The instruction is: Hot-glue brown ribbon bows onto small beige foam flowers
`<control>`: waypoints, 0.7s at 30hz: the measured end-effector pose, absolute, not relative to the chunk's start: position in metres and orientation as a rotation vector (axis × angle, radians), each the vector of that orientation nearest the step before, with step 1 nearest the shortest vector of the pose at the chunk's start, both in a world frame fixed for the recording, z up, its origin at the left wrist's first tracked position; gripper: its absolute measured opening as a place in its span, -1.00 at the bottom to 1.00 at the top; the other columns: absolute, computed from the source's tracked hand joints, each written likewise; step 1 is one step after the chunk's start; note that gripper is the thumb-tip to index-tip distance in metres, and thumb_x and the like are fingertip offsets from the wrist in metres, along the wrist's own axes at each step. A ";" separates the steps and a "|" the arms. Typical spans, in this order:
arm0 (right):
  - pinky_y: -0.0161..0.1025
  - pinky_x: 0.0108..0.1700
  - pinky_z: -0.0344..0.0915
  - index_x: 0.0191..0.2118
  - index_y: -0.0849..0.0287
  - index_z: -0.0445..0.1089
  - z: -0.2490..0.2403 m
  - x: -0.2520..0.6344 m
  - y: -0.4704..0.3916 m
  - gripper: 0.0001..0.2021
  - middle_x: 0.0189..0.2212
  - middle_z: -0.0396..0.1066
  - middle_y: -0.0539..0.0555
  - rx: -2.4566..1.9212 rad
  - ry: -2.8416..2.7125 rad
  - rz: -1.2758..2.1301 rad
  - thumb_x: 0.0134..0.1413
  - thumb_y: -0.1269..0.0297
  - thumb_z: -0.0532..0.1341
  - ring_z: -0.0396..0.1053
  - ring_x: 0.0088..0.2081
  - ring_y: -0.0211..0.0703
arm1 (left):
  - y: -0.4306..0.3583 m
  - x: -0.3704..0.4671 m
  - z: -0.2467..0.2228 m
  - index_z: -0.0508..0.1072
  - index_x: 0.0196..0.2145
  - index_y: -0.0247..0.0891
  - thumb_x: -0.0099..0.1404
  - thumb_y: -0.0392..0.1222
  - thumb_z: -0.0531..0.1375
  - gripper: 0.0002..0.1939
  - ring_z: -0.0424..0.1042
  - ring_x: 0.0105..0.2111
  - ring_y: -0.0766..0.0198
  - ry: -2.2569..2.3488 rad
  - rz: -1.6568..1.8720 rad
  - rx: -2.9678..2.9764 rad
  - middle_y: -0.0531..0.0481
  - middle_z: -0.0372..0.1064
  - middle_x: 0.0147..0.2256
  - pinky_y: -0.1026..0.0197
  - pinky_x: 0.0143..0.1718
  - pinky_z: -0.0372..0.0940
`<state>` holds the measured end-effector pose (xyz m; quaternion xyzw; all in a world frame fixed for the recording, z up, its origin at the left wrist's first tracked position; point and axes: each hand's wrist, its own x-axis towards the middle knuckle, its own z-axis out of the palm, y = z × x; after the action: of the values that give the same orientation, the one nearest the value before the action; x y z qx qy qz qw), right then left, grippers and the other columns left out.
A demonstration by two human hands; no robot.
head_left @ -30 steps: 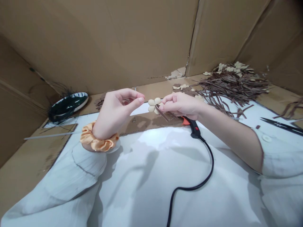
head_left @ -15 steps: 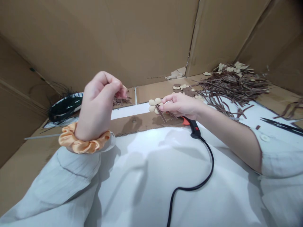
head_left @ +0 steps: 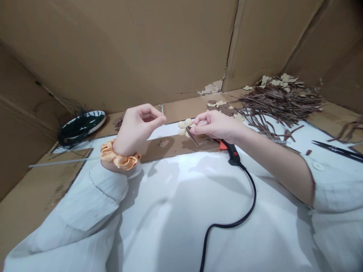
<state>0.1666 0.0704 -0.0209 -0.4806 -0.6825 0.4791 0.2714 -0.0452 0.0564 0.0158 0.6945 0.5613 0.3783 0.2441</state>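
Note:
Between the thumb and fingers of my right hand (head_left: 211, 125) is a cream fabric flower (head_left: 182, 127) with rounded petals. A brown stitched strip (head_left: 194, 138) hangs down across the flower from the fingertips. My left hand (head_left: 138, 126), with an orange scrunchie (head_left: 119, 156) at the wrist, is a short way left of the flower, not touching it. Its thumb and index finger are pinched together; anything between them is too fine to make out. Below my right hand lies a glue gun (head_left: 231, 151) with an orange trigger, its front part hidden behind the hand.
A bowl (head_left: 96, 120) with dark thread stands at the left. Brown strips (head_left: 279, 102) and cream flowers (head_left: 280, 81) are heaped at the back right, near black tweezers (head_left: 337, 149). A black cord (head_left: 227, 226) crosses the white surface. Cardboard walls (head_left: 127, 49) enclose the workplace.
My left hand has come down and to the right, closer to the flower, uncovering more of the bowl. My right hand keeps the flower in nearly the same place.

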 end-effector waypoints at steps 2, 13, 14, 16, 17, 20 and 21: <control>-0.35 -0.59 -0.15 -0.43 0.16 0.32 -0.018 0.165 0.068 -0.86 -0.66 0.19 -0.13 -1.304 -1.861 1.260 -0.08 0.24 0.27 -0.02 -0.65 -0.40 | 0.058 -0.044 0.013 0.44 -0.50 -0.23 0.03 -0.16 0.24 -0.90 0.40 -0.40 0.28 1.539 1.043 1.879 0.01 0.47 -0.40 0.28 -0.37 0.22; -0.35 -0.43 0.17 -0.42 0.20 0.38 -0.006 0.153 0.046 -0.90 -0.48 0.45 0.04 -1.375 -1.980 0.786 -0.09 0.28 0.22 0.36 -0.45 -0.24 | 0.067 -0.043 0.005 0.38 -0.70 -0.24 0.13 -0.15 0.03 -0.68 0.13 -0.60 0.33 1.660 0.848 2.057 0.04 0.33 -0.61 0.25 -0.50 0.03; -0.34 -0.44 0.16 -0.41 0.21 0.38 -0.005 0.152 0.044 -0.89 -0.47 0.45 0.04 -1.379 -1.984 0.764 -0.09 0.28 0.21 0.36 -0.45 -0.24 | 0.067 -0.044 0.005 0.41 -0.68 -0.23 0.12 -0.14 0.05 -0.70 0.14 -0.60 0.32 1.671 0.825 2.064 0.05 0.33 -0.61 0.25 -0.50 0.03; -0.34 -0.46 0.15 -0.39 0.21 0.39 -0.003 0.151 0.041 -0.88 -0.44 0.45 0.04 -1.387 -1.990 0.748 -0.09 0.28 0.21 0.34 -0.47 -0.25 | 0.068 -0.046 0.003 0.47 -0.61 -0.23 0.10 -0.12 0.10 -0.76 0.18 -0.56 0.32 1.646 0.799 2.086 0.05 0.36 -0.58 0.26 -0.47 0.05; -0.34 -0.47 0.14 -0.39 0.21 0.39 -0.003 0.150 0.041 -0.88 -0.44 0.45 0.04 -1.392 -1.991 0.749 -0.09 0.28 0.21 0.33 -0.48 -0.25 | 0.068 -0.047 0.003 0.49 -0.56 -0.23 0.09 -0.11 0.13 -0.79 0.22 -0.53 0.31 1.612 0.809 2.088 0.04 0.39 -0.54 0.27 -0.44 0.08; -0.35 -0.49 0.14 -0.42 0.21 0.38 -0.003 0.149 0.041 -0.90 -0.47 0.45 0.04 -1.385 -1.988 0.746 -0.10 0.29 0.21 0.35 -0.47 -0.25 | 0.067 -0.047 0.002 0.49 -0.49 -0.23 0.07 -0.13 0.18 -0.85 0.30 -0.46 0.30 1.529 0.902 2.038 0.03 0.43 -0.44 0.29 -0.39 0.14; -0.36 -0.49 0.14 -0.44 0.21 0.38 -0.003 0.149 0.041 -0.90 -0.49 0.45 0.03 -1.379 -1.987 0.748 -0.11 0.29 0.21 0.36 -0.46 -0.25 | 0.067 -0.047 0.002 0.46 -0.52 -0.23 0.07 -0.14 0.17 -0.87 0.28 -0.47 0.31 1.525 0.924 2.027 0.04 0.41 -0.46 0.30 -0.40 0.13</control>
<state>0.1491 0.0413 -0.0035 -0.5196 -0.7486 0.2819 0.3001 -0.0472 0.0673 0.0020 0.7325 0.5513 0.3338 0.2192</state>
